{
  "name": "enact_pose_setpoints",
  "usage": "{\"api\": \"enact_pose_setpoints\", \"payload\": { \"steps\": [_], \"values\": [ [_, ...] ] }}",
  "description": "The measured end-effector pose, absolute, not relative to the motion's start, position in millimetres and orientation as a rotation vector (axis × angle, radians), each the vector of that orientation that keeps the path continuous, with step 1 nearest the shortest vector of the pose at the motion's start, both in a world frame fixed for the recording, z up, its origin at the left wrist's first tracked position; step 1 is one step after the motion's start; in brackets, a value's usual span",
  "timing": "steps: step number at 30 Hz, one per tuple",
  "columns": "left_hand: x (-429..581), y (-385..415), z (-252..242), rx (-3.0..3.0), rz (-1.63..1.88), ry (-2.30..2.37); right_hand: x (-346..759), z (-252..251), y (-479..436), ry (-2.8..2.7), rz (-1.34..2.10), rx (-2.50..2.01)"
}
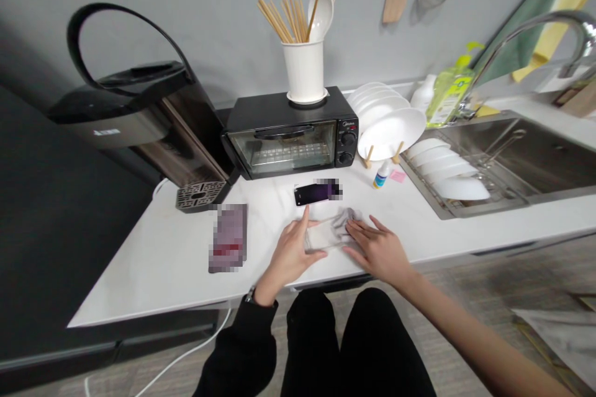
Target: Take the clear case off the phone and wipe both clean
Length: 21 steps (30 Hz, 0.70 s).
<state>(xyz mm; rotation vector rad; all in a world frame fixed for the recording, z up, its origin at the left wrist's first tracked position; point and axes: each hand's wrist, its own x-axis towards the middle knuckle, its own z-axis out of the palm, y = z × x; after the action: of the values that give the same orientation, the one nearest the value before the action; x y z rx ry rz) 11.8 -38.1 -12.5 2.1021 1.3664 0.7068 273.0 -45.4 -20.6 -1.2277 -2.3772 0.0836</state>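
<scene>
A clear phone case lies on the white counter in front of me. My left hand grips its left end, thumb and fingers along the edges. On the case's right end my right hand presses a crumpled grey cloth under its fingers. Just beyond the case is a dark phone, partly blurred out. A small white bottle with a blue label stands to the right, beside a pink slip of paper.
A toaster oven stands at the back, bearing a white utensil holder. Left are a water dispenser and a pixelated flat item. Right are racked plates and the sink with bowls.
</scene>
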Motion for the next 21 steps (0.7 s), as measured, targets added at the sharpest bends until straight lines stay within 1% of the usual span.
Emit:
{"api": "enact_pose_setpoints", "payload": {
  "steps": [2,4,7,9,12,15,18,21],
  "values": [
    [11,-37,-14,2.096,0.711,1.366,244,-23,-50,-2.354,0.115,-1.21],
    [8,-38,-15,2.077,0.711,1.343,218,-23,-59,-2.382,0.272,-1.09],
    [4,-43,-14,2.072,0.703,1.305,226,-18,-71,-2.415,0.458,-1.002],
    [4,-46,-13,2.069,0.702,1.317,256,-15,-72,-2.421,0.452,-1.065],
    [7,-43,-14,2.074,0.691,1.343,287,-15,-62,-2.384,0.285,-1.203],
    [9,-38,-16,2.095,0.663,1.34,262,-18,-54,-2.365,0.222,-1.209],
    [7,-40,-15,2.077,0.655,1.347,221,-20,-62,-2.399,0.403,-1.044],
    [5,-46,-13,2.091,0.658,1.327,228,-16,-74,-2.408,0.567,-0.998]
  ]
}}
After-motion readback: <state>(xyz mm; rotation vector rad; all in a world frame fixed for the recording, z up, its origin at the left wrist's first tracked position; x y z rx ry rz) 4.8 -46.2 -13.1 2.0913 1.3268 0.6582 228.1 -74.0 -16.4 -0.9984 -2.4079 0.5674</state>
